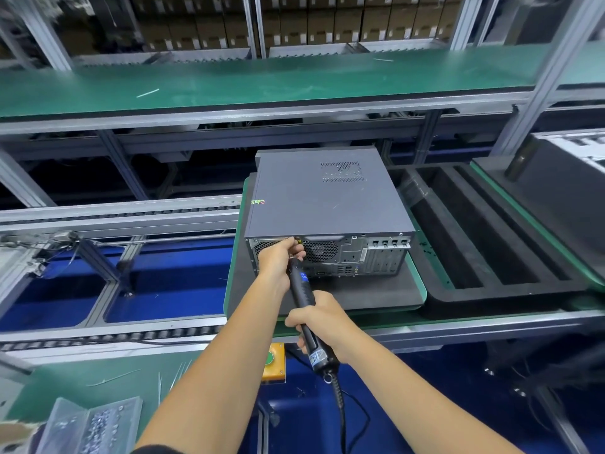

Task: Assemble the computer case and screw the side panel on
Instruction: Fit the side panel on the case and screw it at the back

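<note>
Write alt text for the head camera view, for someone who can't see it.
A person drives an electric screwdriver into the rear top edge of a grey computer case, right hand gripping the handle, left hand steadying the tip. The case lies on a foam pad.

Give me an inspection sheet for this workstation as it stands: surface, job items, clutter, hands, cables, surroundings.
Surface: black foam pad on a green-edged pallet, sitting on the conveyor line.
Job's things: grey computer case lies flat on the pad, side panel on top, rear ports facing the person; electric screwdriver tip is at the upper rear edge.
Clutter: clear plastic screw box at lower left; thin strips on the green mat.
Hands: left hand pinches near the screwdriver tip; right hand grips its handle.
Cables: black coiled cord hangs from the screwdriver's end.
Surroundings: black slotted foam tray to the right; green upper shelf; stacked cartons behind.
</note>
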`<state>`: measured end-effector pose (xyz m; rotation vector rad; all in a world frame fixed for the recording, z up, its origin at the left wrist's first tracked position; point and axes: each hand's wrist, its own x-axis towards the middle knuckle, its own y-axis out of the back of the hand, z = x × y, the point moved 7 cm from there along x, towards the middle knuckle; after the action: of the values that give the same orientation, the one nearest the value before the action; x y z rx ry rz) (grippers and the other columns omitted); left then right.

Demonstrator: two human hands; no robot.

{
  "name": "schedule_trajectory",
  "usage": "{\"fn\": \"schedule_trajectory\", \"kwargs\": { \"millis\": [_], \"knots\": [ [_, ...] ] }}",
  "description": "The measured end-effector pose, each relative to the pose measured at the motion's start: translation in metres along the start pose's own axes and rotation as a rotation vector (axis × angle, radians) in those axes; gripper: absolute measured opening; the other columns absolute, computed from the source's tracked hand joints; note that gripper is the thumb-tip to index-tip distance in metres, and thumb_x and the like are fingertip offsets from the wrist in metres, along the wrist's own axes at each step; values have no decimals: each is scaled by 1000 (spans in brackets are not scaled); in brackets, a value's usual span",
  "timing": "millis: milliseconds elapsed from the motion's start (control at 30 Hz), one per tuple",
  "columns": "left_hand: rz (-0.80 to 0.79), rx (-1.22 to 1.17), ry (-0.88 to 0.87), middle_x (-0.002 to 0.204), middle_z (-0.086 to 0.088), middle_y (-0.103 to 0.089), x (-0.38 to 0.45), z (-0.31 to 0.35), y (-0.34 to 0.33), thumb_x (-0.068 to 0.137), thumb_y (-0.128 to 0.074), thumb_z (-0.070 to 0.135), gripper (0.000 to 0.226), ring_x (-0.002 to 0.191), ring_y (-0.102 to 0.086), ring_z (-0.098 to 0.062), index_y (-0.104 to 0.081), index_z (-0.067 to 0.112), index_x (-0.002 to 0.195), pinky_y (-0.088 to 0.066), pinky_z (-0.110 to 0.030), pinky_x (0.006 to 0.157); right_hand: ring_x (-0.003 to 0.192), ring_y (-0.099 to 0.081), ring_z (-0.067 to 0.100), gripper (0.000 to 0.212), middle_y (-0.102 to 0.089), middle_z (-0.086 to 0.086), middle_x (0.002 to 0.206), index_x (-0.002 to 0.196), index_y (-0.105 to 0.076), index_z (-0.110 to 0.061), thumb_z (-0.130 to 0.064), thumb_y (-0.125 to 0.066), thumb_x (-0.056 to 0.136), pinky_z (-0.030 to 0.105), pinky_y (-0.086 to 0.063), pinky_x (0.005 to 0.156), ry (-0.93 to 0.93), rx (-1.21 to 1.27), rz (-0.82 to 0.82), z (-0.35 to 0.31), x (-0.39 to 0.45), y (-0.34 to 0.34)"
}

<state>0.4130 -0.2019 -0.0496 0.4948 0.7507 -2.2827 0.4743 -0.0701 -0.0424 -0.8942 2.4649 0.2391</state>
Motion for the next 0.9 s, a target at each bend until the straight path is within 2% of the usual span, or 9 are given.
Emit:
{"fn": "schedule_trajectory", "kwargs": {
  "millis": [100,200,333,433,600,767,900],
  "knots": [
    [-10,-74,8,62,-9,-57,-5,5,-5,91,-53,8,17,44,-53,-15,-53,2,76,-46,-24,43,49,-57,20,39,-54,14,85,107,-46,-12,-9,-71,77,34,-52,54,38,-7,-6,-8,-2,0],
    [-23,-153,8,58,-12,-52,-12,18,-12,94,-47,20,29,40,-51,-19,-47,6,70,-41,-22,39,49,-56,21,35,-54,13,81,103,-46,-11,-8,-70,77,36,-51,54,103,-28,-5,-23,-4,1],
    [-64,-102,-60,49,-14,-58,-22,51,-30,96,-41,36,42,38,-53,-22,-47,4,69,-42,-21,40,46,-56,22,28,-55,12,72,96,-48,-11,-8,-68,78,32,-49,48,215,-41,1,-58,-6,6],
    [-149,-55,-90,54,-14,-60,-32,67,-50,97,-39,42,46,42,-55,-23,-52,4,76,-45,-21,43,43,-54,22,18,-54,12,68,92,-50,-9,-9,-65,82,28,-46,43,285,-18,22,-88,-5,14],
    [-305,-22,-110,63,-14,-64,-44,73,-83,95,-39,54,55,50,-58,-23,-59,4,82,-50,-28,53,41,-55,24,11,-54,10,66,94,-52,-12,-14,-61,87,30,-49,44,342,26,61,-120,-5,38],
    [-363,75,-192,64,-11,-66,-45,81,-116,94,-31,61,64,55,-61,-21,-62,5,87,-51,-31,59,43,-57,25,13,-55,10,66,97,-54,-11,-20,-61,91,33,-51,45,391,24,122,-137,-10,66],
    [-376,256,-318,61,-6,-68,-48,85,-145,95,-31,59,62,57,-65,-17,-65,10,80,-54,-28,60,43,-57,25,13,-54,8,61,95,-53,-10,-21,-60,94,31,-49,43,429,47,190,-147,-17,95]
  ]
}}
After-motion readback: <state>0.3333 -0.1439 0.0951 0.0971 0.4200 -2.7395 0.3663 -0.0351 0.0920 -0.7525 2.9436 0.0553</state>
